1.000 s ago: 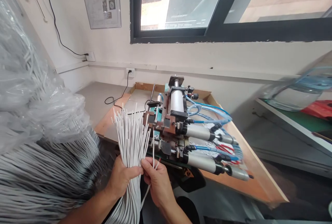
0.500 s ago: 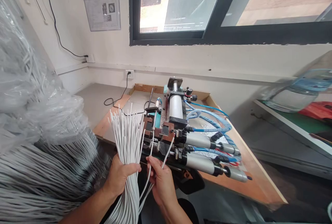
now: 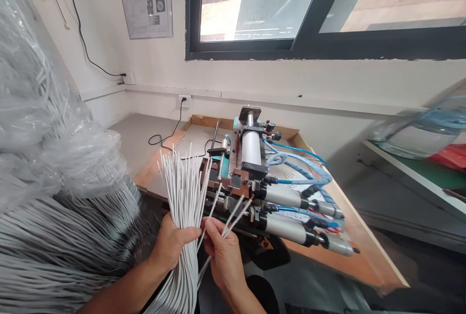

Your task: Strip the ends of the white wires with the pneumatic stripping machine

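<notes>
My left hand (image 3: 170, 243) is closed around a thick bundle of light grey cables (image 3: 186, 256), whose cut ends fan upward. Just to its right, my right hand (image 3: 224, 251) pinches a single cable (image 3: 214, 206) between thumb and fingers. Two more loose cables (image 3: 233, 211) stick out above that hand's fingers, one with a reddish tip. Beyond the hands stands a pneumatic machine (image 3: 251, 146) with silver cylinders. The pinched cable's end is in front of the machine's brown jaw plates (image 3: 238, 183); whether it touches them I cannot tell.
Blue air hoses (image 3: 309, 171) run over the right of a wooden-edged bench (image 3: 364, 236). Plastic-wrapped grey cable bundles (image 3: 83, 241) pile up at left. A large water bottle (image 3: 418, 134) lies on a shelf at right. A window (image 3: 255, 13) is behind.
The pinched cable's tip has come back from the machine's jaws toward me. A second loose cable now shows fanned out beside the one at my right fingers. The view has shifted slightly.
</notes>
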Motion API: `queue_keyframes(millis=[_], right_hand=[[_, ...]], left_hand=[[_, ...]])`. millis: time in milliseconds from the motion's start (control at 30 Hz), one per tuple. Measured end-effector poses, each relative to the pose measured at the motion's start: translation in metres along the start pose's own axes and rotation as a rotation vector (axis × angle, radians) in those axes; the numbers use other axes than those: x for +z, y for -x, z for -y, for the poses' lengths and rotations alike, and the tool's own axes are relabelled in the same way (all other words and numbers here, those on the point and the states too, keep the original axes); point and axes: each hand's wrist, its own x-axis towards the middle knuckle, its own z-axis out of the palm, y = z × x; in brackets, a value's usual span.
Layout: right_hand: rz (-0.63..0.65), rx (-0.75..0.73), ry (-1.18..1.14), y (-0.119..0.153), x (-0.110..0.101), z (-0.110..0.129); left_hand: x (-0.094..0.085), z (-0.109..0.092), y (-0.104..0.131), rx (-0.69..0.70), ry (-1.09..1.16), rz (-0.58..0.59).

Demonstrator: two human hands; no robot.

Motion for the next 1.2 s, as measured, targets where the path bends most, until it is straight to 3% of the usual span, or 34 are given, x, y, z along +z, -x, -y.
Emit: queue_keyframes(millis=[167, 467, 733, 900, 1200], right_hand=[[-0.105, 0.012, -0.041, -0.002, -0.004, 0.003], [-0.122, 0.115, -0.137, -0.013, -0.002, 0.008], [0.132, 0.082, -0.034, -0.008, 0.0, 0.007], [0.0, -0.017, 0.026, 0.001, -0.004, 0.001], [-0.082, 0.007, -0.009, 0.009, -0.015, 0.002]], left_hand=[[-0.003, 0.001, -0.004, -0.028, -0.021, -0.045], [0.0, 0.0, -0.008, -0.07, -0.004, 0.012], [0.001, 0.003, -0.002, -0.026, -0.021, 0.113], [0.0, 0.002, 0.003, -0.054, 0.031, 0.106], [-0.008, 0.006, 0.003, -0.173, 0.128, -0.02]])
